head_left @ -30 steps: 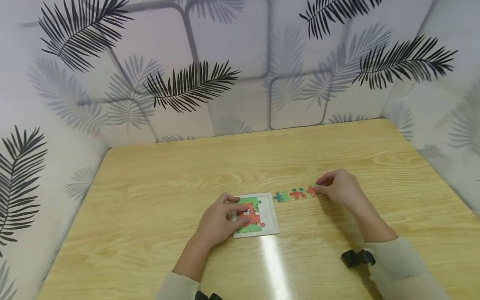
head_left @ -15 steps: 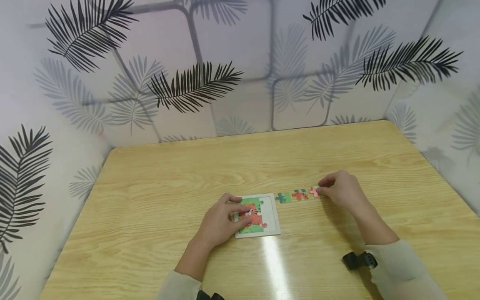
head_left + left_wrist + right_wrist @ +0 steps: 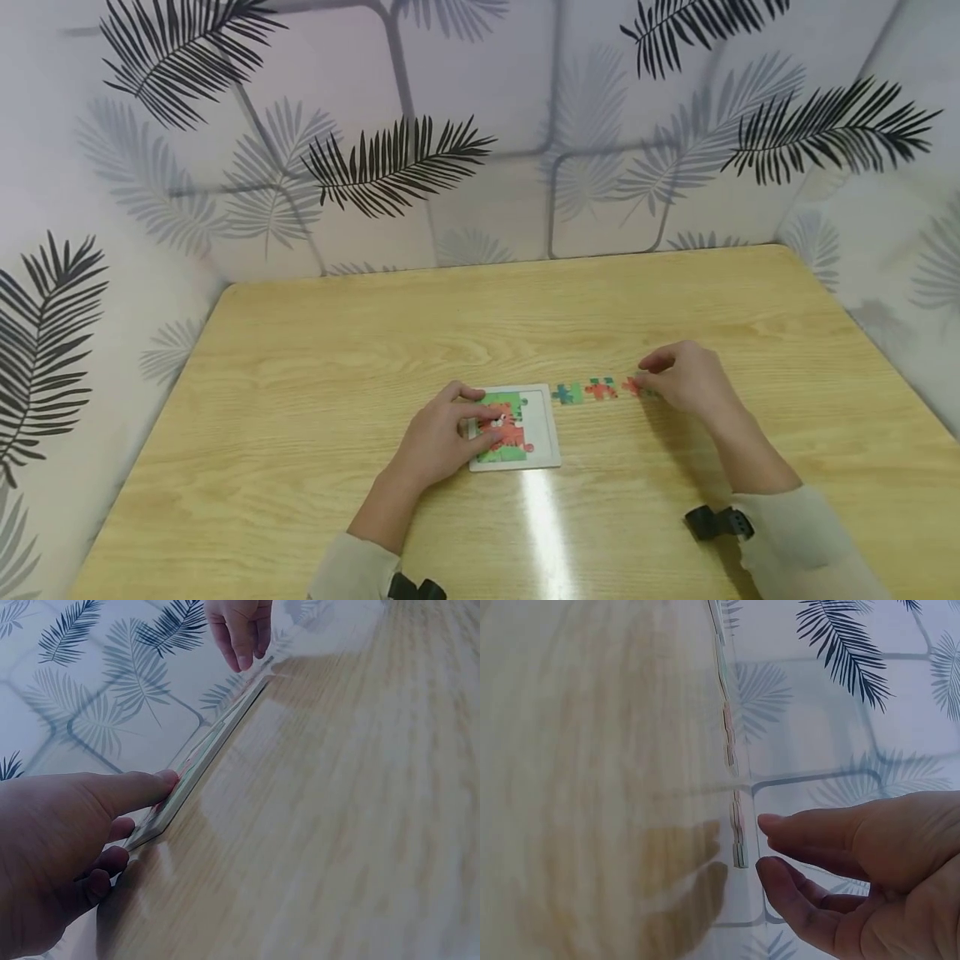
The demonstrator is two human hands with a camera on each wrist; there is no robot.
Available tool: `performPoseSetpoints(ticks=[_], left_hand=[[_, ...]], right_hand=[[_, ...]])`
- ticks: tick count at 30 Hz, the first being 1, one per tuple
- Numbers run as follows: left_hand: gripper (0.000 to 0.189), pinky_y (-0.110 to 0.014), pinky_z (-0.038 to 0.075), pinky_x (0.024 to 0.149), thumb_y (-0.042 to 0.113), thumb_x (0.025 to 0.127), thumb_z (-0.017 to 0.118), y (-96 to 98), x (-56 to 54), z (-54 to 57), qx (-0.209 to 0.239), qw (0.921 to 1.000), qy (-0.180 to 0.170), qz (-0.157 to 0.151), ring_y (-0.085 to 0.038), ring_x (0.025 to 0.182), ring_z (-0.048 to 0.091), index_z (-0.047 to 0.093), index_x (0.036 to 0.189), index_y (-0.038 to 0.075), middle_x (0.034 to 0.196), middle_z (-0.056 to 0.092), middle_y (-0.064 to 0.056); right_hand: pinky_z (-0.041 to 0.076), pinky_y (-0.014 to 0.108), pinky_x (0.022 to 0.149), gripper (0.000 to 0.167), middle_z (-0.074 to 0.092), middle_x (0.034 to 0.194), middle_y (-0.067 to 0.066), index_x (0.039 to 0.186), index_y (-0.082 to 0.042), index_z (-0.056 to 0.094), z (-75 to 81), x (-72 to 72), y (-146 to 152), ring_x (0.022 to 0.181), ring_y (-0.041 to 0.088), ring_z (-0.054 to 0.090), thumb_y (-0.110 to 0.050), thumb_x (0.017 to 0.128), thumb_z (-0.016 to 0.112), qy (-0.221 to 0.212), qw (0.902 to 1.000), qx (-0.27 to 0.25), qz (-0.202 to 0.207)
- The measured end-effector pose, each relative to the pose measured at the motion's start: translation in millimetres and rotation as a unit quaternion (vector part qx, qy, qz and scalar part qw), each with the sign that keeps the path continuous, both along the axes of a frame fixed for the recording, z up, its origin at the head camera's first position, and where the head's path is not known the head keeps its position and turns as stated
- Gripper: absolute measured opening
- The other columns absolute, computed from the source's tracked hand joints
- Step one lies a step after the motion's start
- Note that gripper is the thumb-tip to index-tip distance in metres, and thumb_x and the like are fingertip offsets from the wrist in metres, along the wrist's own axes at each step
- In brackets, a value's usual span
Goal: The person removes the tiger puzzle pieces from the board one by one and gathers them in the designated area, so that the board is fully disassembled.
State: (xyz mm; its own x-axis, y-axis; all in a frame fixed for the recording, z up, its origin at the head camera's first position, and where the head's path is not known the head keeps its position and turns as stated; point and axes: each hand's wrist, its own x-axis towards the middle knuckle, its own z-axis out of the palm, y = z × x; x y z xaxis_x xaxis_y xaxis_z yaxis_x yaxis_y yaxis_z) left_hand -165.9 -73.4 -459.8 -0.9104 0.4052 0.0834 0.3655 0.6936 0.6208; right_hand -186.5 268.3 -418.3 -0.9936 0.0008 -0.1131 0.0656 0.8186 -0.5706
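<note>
My left hand [image 3: 437, 439] rests on a white puzzle tray [image 3: 542, 429], thumb and index finger touching the joined pieces [image 3: 512, 435] of a red-and-green animal picture. In the left wrist view its thumb lies on top, while other fingers sit by the tray's near edge [image 3: 180, 799]. The tray's right strip shows bare white. To the right, my right hand [image 3: 692, 385] hovers over a red-and-green puzzle piece [image 3: 632, 385], partly hidden beneath it. In the right wrist view, thumb and fingertips stand apart, just above that piece [image 3: 738, 825] lying on the table.
Between tray and right hand lie a blue-and-green puzzle piece [image 3: 567, 394] and a red-and-green one [image 3: 601, 389], in a row. The wooden table [image 3: 337, 350] meets a leaf-patterned wall covering [image 3: 480, 192] at the back.
Half a second ago the piece under my right hand looked paler, catching the light; now it shows red and green, with fingertips above it. The left hand keeps its place; the head view shifts slightly.
</note>
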Motion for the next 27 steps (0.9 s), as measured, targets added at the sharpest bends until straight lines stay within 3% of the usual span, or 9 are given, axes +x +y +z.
performPoseSetpoints(ticks=[7,20,27], left_hand=[[0.029,-0.028,0.045,0.077,0.038,0.088,0.077,-1.0,1.1,-0.9,0.003,1.0,-0.008,0.003,-0.016,0.097,0.061,0.078,0.113,0.024,0.126,0.06,0.001],[0.031,-0.026,0.045,0.074,0.04,0.088,0.076,1.6,0.2,-2.7,0.003,1.0,-0.004,-0.001,-0.013,0.09,0.06,0.078,0.113,0.022,0.128,0.06,0.001],[0.033,-0.032,0.048,0.08,0.039,0.087,0.078,1.0,-0.3,-1.7,0.013,0.9999,-0.01,0.002,-0.018,0.099,0.063,0.079,0.113,0.019,0.128,0.06,0.0]], right_hand=[[0.054,0.042,0.076,0.029,0.074,0.105,0.018,0.109,-0.001,0.075,-0.8,0.6,-1.6,0.097,0.035,0.066,-0.025,0.093,0.07,-0.01,0.9997,-0.018,0.013],[0.057,0.032,0.08,0.036,0.072,0.11,0.017,0.116,0.002,0.071,-1.0,-1.8,7.4,0.093,0.02,0.069,-0.025,0.093,0.072,-0.072,0.989,-0.126,0.027],[0.059,0.029,0.078,0.039,0.072,0.108,0.016,0.118,0.006,0.068,0.5,-2.8,2.0,0.089,0.015,0.071,-0.022,0.092,0.073,-0.085,0.9815,-0.169,0.034]])
